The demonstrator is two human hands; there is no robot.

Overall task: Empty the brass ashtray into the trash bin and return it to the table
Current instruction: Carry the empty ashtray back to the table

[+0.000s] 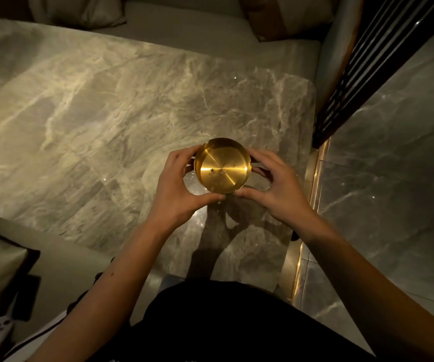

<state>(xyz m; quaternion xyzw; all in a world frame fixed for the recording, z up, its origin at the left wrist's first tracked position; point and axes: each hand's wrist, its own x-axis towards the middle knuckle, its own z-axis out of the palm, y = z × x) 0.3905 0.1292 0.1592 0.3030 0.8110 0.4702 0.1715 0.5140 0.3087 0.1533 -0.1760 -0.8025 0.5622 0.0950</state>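
Ashtray: your one brass ashtray is a round, shallow dish of brushed gold metal with notches cut in its rim.
Facing: its open side points up at you; being round, it has no long axis.
Contents: a few dark specks lie on its floor.
Left hand: your left hand curls round its left rim, thumb under the near edge.
Right hand: your right hand grips the right rim likewise.
Place: you hold it over the table, near its right edge.
Table: one polished slab of veined grey marble with rounded corners.
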